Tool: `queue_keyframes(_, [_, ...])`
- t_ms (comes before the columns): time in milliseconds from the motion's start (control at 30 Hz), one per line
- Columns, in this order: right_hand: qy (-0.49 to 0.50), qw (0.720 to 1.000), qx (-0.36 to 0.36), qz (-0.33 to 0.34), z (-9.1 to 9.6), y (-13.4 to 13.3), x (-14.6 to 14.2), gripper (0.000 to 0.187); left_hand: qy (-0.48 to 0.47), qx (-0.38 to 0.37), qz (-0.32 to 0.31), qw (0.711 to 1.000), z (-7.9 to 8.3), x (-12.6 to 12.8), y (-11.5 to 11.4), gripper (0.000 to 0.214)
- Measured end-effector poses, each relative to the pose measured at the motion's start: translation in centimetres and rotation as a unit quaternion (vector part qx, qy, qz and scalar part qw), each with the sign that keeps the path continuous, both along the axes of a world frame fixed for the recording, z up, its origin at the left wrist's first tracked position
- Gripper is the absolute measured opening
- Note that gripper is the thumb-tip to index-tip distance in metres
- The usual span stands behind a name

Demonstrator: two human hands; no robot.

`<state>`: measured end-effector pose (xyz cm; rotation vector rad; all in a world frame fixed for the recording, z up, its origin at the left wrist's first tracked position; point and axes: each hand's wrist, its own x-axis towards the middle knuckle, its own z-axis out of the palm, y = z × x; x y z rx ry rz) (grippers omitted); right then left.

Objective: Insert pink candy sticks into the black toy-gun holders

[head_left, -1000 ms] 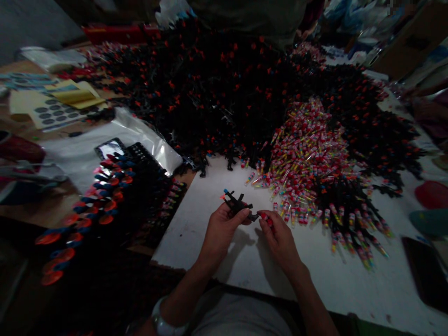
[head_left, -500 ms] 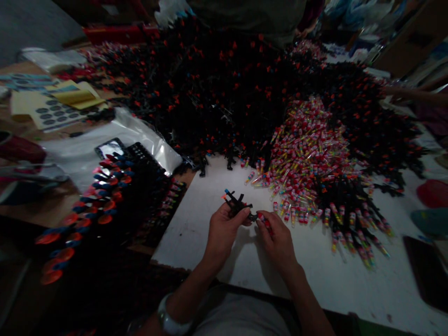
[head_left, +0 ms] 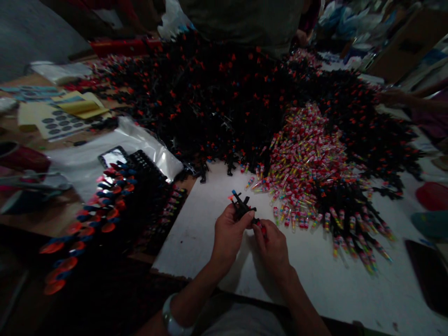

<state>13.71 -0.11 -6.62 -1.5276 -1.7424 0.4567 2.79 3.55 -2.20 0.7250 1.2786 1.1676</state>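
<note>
My left hand [head_left: 227, 235] is closed around a small black toy gun [head_left: 244, 205] with blue and orange tips, held just above the white tabletop [head_left: 189, 233]. Pinched in my right hand [head_left: 275, 247] is a small tube with a red end [head_left: 262, 228], pressed against the near end of the gun; my fingers cover most of it. Beyond my right hand lies a heap of clear tubes with coloured filling and red labels [head_left: 308, 154]. To its right, several black toy guns with such tubes attached [head_left: 350, 219] lie in a bunch.
A large mound of black toy guns [head_left: 217, 93] fills the far side. On the left are rows of orange-and-blue pieces [head_left: 84, 228], clear plastic wrap [head_left: 150, 144] and sticker sheets [head_left: 63, 121]. A dark phone-like slab [head_left: 425, 275] lies at right. Another person's torso [head_left: 241, 23] is beyond the mound.
My right hand has moved left and the tube now meets the gun's near end, where a small gap showed before. The view has shifted slightly.
</note>
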Motion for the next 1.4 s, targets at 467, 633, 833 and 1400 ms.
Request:
queue_keyframes(467, [-0.283,0.888,0.124,-0.34,2.4,-0.1,20.7,0.069,0.462,0.262,-0.199,0.824,-0.5,1.3,13.1,0.035])
queue_keyframes(633, [-0.293,0.92,0.153,-0.212,-0.8,3.6,14.7,0.042,0.505,0.284,-0.237,0.78,-2.2,4.2,16.2,0.051])
queue_keyframes(833, [-0.302,0.949,0.088,-0.024,-3.7,5.6,7.8,0.035,0.526,0.272,-0.251,0.766,-3.0,1.9,13.7,0.047])
queue_keyframes(1400, [0.304,0.946,-0.105,-0.043,2.2,5.3,2.9,0.025,0.414,0.324,-0.129,0.841,-0.9,-3.2,4.4,0.018])
